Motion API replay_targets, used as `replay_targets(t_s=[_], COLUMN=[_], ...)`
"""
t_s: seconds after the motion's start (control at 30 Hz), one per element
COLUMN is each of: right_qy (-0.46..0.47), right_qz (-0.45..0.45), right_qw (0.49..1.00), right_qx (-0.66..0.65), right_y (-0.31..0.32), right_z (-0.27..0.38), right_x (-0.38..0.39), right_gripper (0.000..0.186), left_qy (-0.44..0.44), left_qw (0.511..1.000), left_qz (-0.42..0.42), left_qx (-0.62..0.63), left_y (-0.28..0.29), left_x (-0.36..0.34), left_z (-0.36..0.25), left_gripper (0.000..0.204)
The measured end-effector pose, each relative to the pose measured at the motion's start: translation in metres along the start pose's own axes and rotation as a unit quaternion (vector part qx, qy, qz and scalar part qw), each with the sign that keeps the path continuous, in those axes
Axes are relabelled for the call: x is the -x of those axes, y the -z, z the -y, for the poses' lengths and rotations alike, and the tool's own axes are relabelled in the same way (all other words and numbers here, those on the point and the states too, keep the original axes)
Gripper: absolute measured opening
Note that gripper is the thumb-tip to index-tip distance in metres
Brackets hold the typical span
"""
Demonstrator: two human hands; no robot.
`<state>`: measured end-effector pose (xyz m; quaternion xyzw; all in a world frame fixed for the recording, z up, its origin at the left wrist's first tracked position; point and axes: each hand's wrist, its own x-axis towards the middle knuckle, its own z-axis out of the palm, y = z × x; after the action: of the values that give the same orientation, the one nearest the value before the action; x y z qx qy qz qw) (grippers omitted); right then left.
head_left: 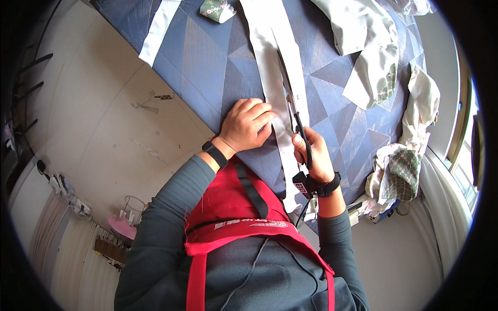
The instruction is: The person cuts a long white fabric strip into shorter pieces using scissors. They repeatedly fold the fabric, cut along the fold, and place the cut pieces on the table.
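A long white fabric strip [265, 67] runs lengthwise over the blue patterned table. My right hand [320, 158] grips the black handles of a pair of large scissors [296, 111]. The blades point away from me and lie along a slit that divides the strip lengthwise; the far part of the slit spreads into a narrow V. With fingers curled, my left hand [248, 123] rests on the strip's left edge, pinching the cloth close to the scissors. The near end of the strip hangs past the table edge against my red apron [233, 199].
Crumpled white cloth [358, 31] with green floral patches lies at the far right, and more patterned fabric [403, 173] drapes over the right edge. A narrow white strip [158, 33] and a green floral scrap [217, 10] lie at the far left. Scraps litter the floor.
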<state>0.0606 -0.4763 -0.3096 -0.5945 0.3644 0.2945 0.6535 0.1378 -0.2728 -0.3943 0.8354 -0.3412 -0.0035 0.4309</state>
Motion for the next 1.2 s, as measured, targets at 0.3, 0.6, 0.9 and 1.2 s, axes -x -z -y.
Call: replay_targets(t_s=[0.3, 0.6, 0.9, 1.2], right_qy=[-0.016, 0.002, 0.007, -0.009], right_qz=[-0.003, 0.000, 0.005, -0.012], right_qw=[1.000, 1.000, 1.000, 0.999], right_qx=[0.002, 0.010, -0.002, 0.033], right_y=[-0.005, -0.009, -0.010, -0.007], right_z=[0.014, 0.031, 0.044, 0.065], right_x=[-0.007, -0.029, -0.039, -0.054], right_gripper=[0.037, 0.038, 0.039, 0.039], left_qy=[0.015, 0.018, 0.033, 0.043], left_qw=[1.000, 1.000, 0.999, 0.999], left_qz=[0.007, 0.004, 0.024, 0.030], left_qx=[0.013, 0.013, 0.015, 0.011], left_y=[0.001, 0.001, 0.002, 0.002], left_x=[-0.001, -0.003, -0.002, -0.002], left_z=[0.000, -0.001, -0.001, 0.000], left_gripper=[0.019, 0.022, 0.026, 0.027])
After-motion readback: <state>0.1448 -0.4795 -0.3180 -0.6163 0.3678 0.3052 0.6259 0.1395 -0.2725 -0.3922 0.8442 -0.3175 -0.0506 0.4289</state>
